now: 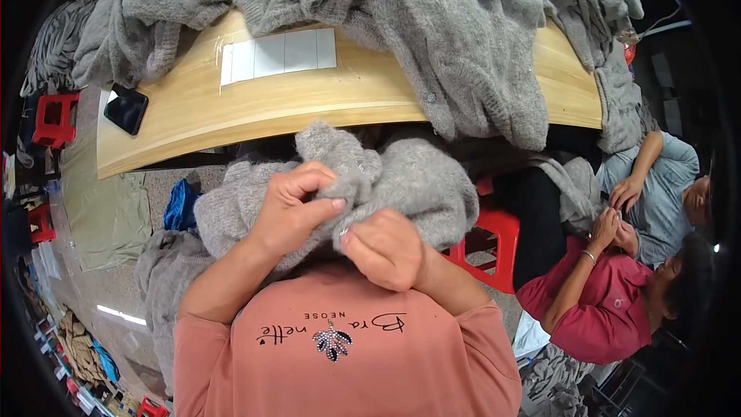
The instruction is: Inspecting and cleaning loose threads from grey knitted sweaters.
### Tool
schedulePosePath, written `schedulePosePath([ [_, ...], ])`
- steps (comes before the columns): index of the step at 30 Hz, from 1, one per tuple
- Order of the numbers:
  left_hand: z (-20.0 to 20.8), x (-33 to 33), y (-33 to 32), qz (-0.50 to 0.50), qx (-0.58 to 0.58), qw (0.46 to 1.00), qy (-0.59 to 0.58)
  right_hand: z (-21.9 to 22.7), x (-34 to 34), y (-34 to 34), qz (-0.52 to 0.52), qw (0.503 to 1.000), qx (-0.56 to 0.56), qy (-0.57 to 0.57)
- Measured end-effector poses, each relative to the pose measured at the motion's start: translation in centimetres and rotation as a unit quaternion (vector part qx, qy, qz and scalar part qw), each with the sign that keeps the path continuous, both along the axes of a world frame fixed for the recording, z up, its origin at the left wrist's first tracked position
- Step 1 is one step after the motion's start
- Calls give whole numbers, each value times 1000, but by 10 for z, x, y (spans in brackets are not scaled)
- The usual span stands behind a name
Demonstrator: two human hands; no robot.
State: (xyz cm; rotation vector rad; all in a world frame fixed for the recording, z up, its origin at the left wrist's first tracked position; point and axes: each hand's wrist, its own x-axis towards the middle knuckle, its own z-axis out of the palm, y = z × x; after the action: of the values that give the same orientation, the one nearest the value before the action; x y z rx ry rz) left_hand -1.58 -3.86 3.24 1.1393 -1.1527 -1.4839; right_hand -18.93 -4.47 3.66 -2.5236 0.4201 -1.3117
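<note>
A fuzzy grey knitted garment (pixel 421 177) lies bunched across my lap, below the table's near edge. My left hand (pixel 293 208) is closed on a fold of it, thumb and index finger pinching the knit. Close beside it, my right hand (pixel 386 249) is curled in a pinch, its fingertips touching the same fold. A small pale glint shows at the right thumb tip, but whatever is pinched there is too small to make out. The other fingers of the right hand are tucked under and partly hidden.
Ahead stands a wooden table (pixel 185 125) with piled grey knitwear (pixel 471 54), a strip of white paper (pixel 279 55) and a black phone (pixel 126 110). Two people sit at the right, by a red stool (pixel 505 243). A blue cloth (pixel 180 205) lies at the left.
</note>
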Motion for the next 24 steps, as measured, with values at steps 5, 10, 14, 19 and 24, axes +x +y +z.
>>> schedulePosePath([
  [5, 1, 7, 7, -58, 93, 991, 75, -6, 8, -9, -41, 999, 7, -3],
  [10, -4, 12, 8, -31, 92, 991, 87, -15, 12, -11, -40, 999, 14, 3],
  [14, -9, 12, 7, -47, 89, 988, 113, -17, 13, -12, -67, 998, 4, -2],
  [19, -13, 13, 9, 0, 51, 995, 92, -17, 15, -17, -67, 996, 55, 9],
  [24, -14, 16, 9, 0, 4, 1000, -16, -21, 15, -29, 19, 978, 208, -4],
])
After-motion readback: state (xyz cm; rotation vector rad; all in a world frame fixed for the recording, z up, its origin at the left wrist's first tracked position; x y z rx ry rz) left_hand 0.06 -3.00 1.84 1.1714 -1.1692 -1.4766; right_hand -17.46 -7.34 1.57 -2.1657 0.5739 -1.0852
